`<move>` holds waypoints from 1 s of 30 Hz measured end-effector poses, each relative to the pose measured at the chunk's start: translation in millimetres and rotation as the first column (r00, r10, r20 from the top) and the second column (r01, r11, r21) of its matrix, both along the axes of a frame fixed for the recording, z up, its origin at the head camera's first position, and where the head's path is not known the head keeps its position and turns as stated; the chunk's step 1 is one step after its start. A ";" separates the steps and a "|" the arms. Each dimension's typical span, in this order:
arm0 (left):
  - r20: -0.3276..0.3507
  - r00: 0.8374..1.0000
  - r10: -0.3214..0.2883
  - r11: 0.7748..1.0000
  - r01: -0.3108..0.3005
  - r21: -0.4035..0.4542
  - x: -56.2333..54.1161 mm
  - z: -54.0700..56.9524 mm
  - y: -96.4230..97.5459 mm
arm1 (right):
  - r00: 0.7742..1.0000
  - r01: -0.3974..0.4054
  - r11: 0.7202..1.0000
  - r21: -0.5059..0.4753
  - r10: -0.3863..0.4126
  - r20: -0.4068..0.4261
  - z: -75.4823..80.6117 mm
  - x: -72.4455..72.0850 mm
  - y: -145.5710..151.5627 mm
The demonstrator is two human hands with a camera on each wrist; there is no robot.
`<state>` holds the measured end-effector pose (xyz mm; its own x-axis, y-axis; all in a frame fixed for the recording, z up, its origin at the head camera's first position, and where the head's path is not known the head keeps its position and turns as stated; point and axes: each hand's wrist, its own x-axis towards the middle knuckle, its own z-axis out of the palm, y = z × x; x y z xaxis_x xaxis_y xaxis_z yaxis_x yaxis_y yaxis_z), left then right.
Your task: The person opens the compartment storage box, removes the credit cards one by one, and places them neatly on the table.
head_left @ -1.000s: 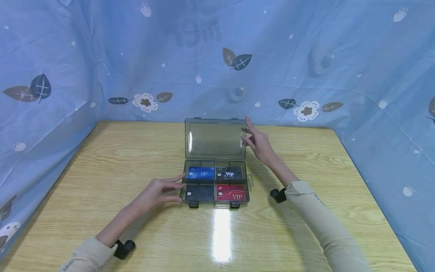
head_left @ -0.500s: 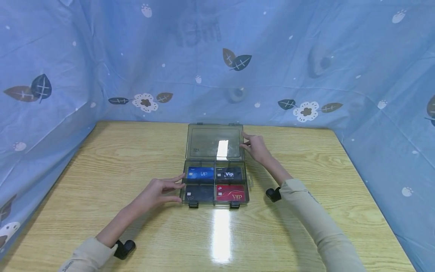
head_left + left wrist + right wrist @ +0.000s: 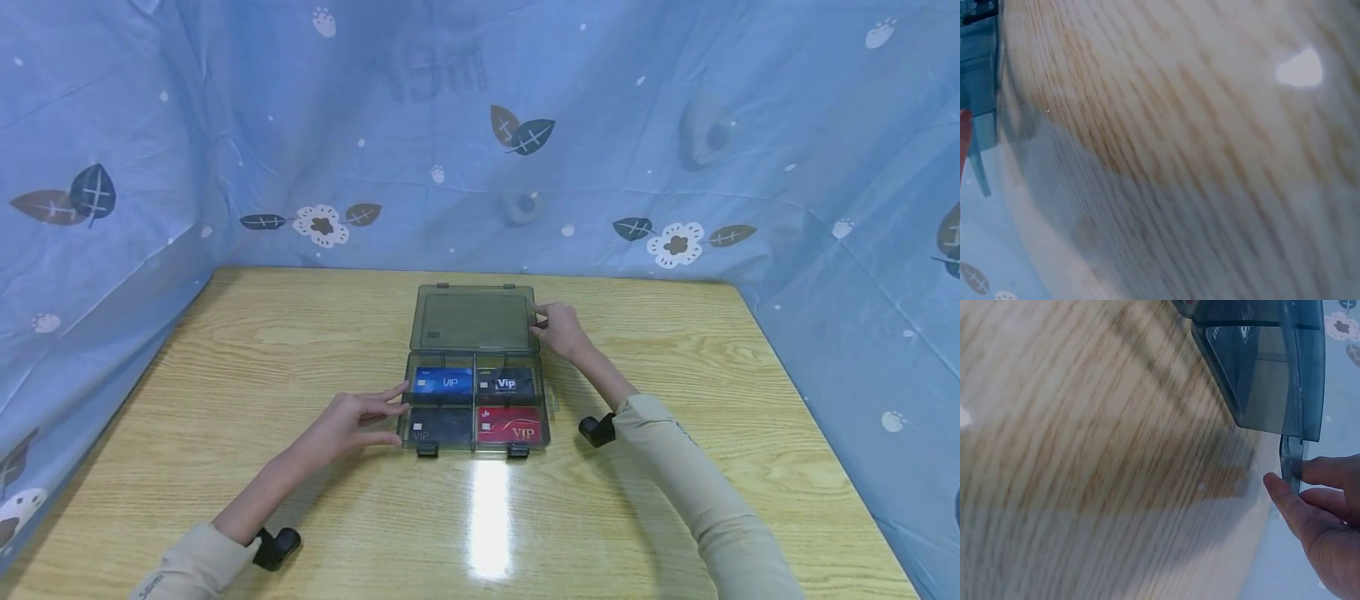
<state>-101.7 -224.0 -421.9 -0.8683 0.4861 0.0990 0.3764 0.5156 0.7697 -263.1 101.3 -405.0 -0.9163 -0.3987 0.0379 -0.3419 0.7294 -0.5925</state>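
Observation:
A smoky see-through plastic box [image 3: 474, 451] lies on the table in the head view, its lid [image 3: 474, 321] swung back away from the person. Each of its compartments holds a card: a blue card [image 3: 454, 383] and a black card [image 3: 517, 383] at the back, a dark card [image 3: 448, 429] and a red card [image 3: 506, 423] in front. My left hand [image 3: 347, 425] touches the box's left wall with outstretched fingers and thumb. At the lid's right edge, my right hand [image 3: 564, 328] pinches it between thumb and fingers. The right wrist view shows this lid edge [image 3: 1291, 465] between the fingertips.
Two black latches, including the left latch [image 3: 427, 450], stick out at the box's front. A wooden table [image 3: 285, 333] carries everything. A blue patterned cloth [image 3: 480, 125] hangs behind and at both sides.
The lid has tilted further back and down toward the table, with the right hand lowering along with it. The left hand and the box's base have stayed in place.

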 end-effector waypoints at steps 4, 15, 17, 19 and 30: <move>0.011 1.000 0.002 1.000 -0.002 0.003 -0.8 0.5 0.1 | 0.999 0.017 1.000 -0.014 -0.016 0.030 -0.9 1.7 0.8; 0.036 0.999 0.001 1.000 -0.002 0.026 -2.0 0.7 -1.4 | 0.996 0.050 0.995 -0.081 -0.044 0.075 1.0 5.5 1.1; 0.044 0.999 0.000 0.999 -0.002 0.032 -1.9 1.1 -1.5 | 0.996 0.055 0.995 -0.081 -0.049 0.076 0.6 5.8 0.7; 0.047 0.999 0.000 0.999 -0.002 0.033 -1.9 1.4 -1.5 | 0.996 0.060 0.995 -0.078 -0.054 0.077 0.6 6.1 0.3; 0.049 0.999 0.001 1.000 -0.002 0.029 -2.9 1.1 -2.7 | 0.989 0.092 0.986 -0.139 -0.073 0.132 2.0 11.4 2.8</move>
<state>-104.6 -226.7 -420.8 -0.8730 0.4825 0.0708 0.3374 0.4929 0.8020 -251.7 104.0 -403.0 -0.9468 -0.3204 -0.0282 -0.2001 0.6554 -0.7283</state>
